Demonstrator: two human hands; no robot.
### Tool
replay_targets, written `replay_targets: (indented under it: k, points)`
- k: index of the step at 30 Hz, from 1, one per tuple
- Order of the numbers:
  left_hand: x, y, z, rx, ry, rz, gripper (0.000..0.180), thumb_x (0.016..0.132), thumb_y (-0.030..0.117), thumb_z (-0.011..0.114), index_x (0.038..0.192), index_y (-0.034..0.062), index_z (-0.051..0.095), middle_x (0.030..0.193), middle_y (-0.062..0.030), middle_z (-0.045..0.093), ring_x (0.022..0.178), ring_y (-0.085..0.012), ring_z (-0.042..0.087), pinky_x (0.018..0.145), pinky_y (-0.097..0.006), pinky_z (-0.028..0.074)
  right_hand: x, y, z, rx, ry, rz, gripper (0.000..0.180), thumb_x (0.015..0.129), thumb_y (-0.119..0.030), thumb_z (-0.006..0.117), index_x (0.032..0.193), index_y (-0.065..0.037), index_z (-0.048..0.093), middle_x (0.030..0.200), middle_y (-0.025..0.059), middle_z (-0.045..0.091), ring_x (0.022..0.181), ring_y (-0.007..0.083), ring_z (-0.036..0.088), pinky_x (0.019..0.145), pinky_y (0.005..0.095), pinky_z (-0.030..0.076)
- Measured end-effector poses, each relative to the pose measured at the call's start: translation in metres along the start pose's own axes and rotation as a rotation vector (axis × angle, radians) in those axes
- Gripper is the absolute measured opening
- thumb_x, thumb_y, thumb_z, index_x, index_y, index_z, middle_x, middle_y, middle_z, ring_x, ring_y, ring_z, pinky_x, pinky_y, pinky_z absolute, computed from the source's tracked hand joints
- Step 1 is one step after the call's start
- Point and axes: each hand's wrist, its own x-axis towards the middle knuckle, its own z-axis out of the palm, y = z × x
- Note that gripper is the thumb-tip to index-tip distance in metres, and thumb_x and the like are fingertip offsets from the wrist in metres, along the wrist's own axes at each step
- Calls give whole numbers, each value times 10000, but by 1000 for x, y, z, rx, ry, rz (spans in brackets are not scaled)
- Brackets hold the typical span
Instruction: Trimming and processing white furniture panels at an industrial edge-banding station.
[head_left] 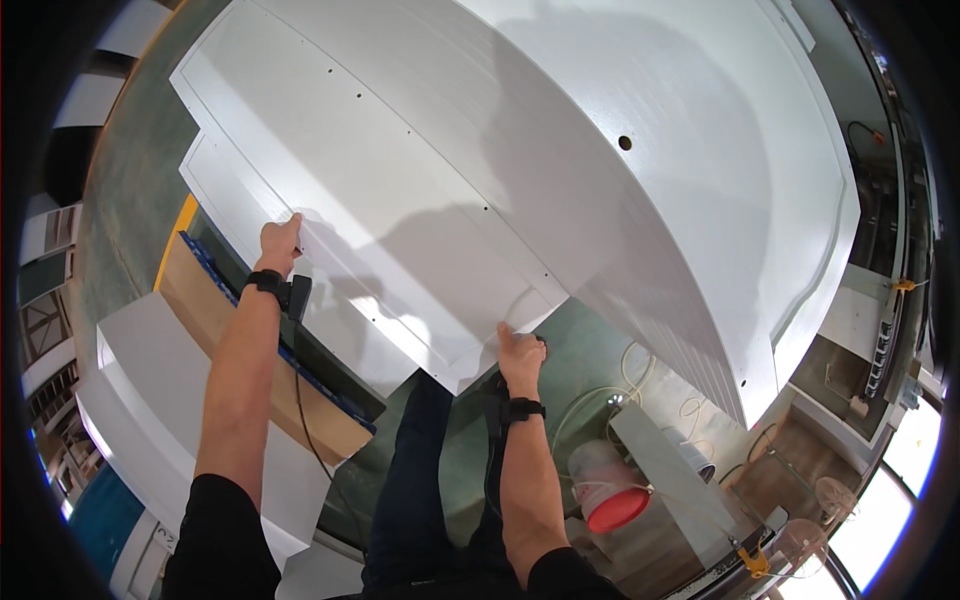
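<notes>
A large white molded panel (400, 180) with a row of small holes and a stepped near edge lies in front of me, tilted across the view. My left hand (281, 243) is closed over a raised ridge along its near left side, thumb on top. At the panel's near right corner, my right hand (521, 358) grips the edge with the thumb above and the fingers underneath, mostly hidden. Both wrists wear black straps with small devices. Beyond the ridge on the right is a wide curved white surface (690, 180) with one larger dark hole; whether it joins the panel I cannot tell.
Left of my legs, a brown board (235, 340) with a blue edge stands beside white molded parts (170, 420). To the right are a bucket with a red rim (617, 510), a coiled pale hose (632, 375) and a grey slab (680, 475). A fan (803, 545) stands farther right.
</notes>
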Motion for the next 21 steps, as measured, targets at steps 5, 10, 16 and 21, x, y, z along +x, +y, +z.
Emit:
replay_targets:
  k: [5,10,16,21]
  points:
    - [-57,-31,41,-215,18,-121,720,971,567,651,1208,-112,615,1072,-188,690,954,-320,689,808,-478,574,1,3,-3,-25,-39,50,703,921,-556,704,873,141,622,834,364,684,868,515,697,790,527,560]
    - [-150,-126,104,-331,-19,-80,724,1078,580,383,1329,-75,560,1209,-183,677,1045,-306,680,911,-431,552,2,20,27,59,-61,-3,694,942,-552,674,915,138,605,850,363,687,892,518,697,791,538,559]
    - [-177,-108,121,-437,32,-233,703,1068,585,418,1311,-60,552,1211,-179,665,1039,-322,663,899,-436,548,7,8,12,115,-96,164,682,964,-555,627,955,124,574,925,382,686,932,545,684,846,566,549]
    - [-162,-124,62,-526,-304,-362,519,1055,541,481,1325,108,580,1215,-94,644,1085,-268,621,898,-480,515,-3,-6,-11,103,-177,146,652,968,-538,624,1080,100,550,983,394,675,966,576,655,869,588,538]
